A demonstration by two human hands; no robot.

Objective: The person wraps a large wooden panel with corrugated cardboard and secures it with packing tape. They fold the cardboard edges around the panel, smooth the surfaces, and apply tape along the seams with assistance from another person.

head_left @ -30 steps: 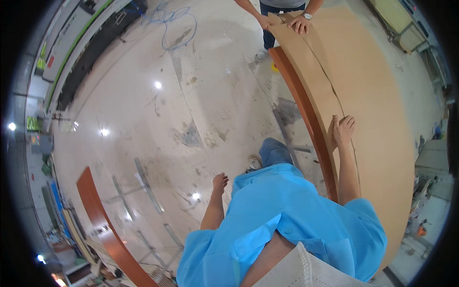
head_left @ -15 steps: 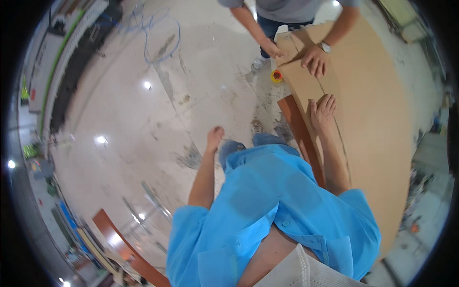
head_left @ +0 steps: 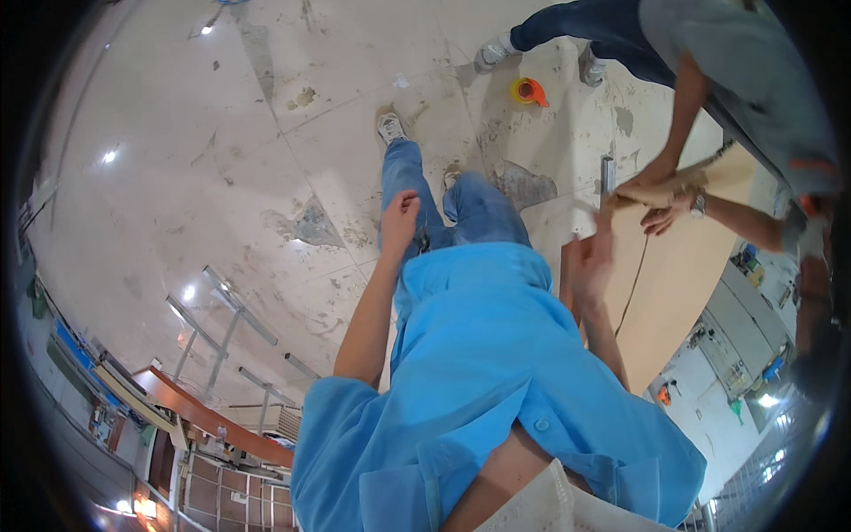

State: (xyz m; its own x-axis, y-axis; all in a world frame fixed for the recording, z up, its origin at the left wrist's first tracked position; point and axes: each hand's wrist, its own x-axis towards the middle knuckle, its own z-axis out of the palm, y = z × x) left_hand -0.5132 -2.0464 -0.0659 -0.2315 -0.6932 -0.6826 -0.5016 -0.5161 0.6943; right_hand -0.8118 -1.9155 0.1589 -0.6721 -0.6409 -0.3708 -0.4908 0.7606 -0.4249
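A large tan board with a dark line along it lies at my right. My right hand is raised beside its near left edge, smeared by motion; its fingers look stretched out and nothing shows in them. Whether it touches the board I cannot tell. My left hand hangs in front of my left thigh, its fingers curled in with nothing held. Across the board, a co-worker's hands are at its far end, one near the other. A reddish-brown panel edge shows below the board.
A yellow and orange ring-shaped thing lies on the floor near the co-worker's shoes. Metal frame legs and a curved reddish-brown panel stand at the lower left. Grey cabinets are beyond the board.
My right hand has lifted from the board's surface. My view has turned and shifted. The co-worker has moved to the right and leans over the board's far end. My left hand stays curled.
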